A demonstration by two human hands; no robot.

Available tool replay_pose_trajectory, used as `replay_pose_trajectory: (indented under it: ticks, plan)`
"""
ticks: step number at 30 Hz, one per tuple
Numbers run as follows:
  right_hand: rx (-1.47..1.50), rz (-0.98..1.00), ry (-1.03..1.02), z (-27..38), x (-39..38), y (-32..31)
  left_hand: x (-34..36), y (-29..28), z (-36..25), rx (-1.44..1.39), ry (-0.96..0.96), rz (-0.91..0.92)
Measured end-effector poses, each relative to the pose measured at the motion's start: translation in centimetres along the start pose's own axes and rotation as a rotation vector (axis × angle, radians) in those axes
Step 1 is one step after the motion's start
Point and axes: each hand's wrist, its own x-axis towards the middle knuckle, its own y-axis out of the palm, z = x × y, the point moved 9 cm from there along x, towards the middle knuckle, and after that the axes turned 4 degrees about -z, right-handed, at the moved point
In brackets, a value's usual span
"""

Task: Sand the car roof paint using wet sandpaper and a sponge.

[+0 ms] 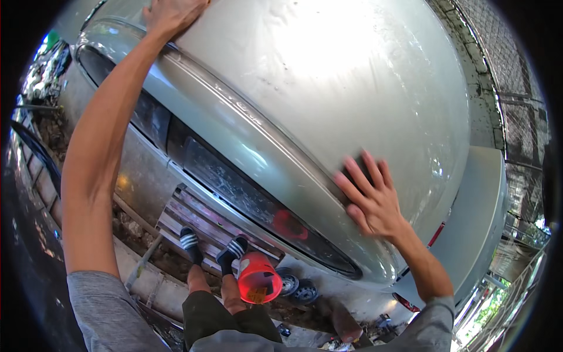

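A silver-green car roof (352, 111) fills the upper middle, glossy, with streaks and small specks on it. My right hand (375, 202) lies palm down on the roof near its side edge, fingers spread and nothing in them. At the far left part of the roof, my left hand (173, 19) rests on the surface with the arm stretched out. The upper edge of the picture cuts off its fingers, so what may be under them is hidden. Between my hands runs the roof's side rail (246, 111), above the dark side windows (217, 170).
I stand in striped slides (233, 249) on a slatted wooden bench (176, 214) beside the car. A red bucket (251, 265) with something yellow inside stands by my foot. Two wheels (304, 291) lie behind it. A wire fence (504, 64) and wall run along the car's far side.
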Motion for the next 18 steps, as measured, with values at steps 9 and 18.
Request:
replay_pose_trajectory:
  ticks: [9,18]
  plan:
    - [-0.036,-0.394,0.063,-0.4,9.2,3.2,9.3,-6.5,-0.4,-0.053,0.142,-0.230]
    - [-0.065,-0.389,-0.021,0.6,15.7,-0.4,9.1,-5.6,1.5,0.046,0.104,-0.280]
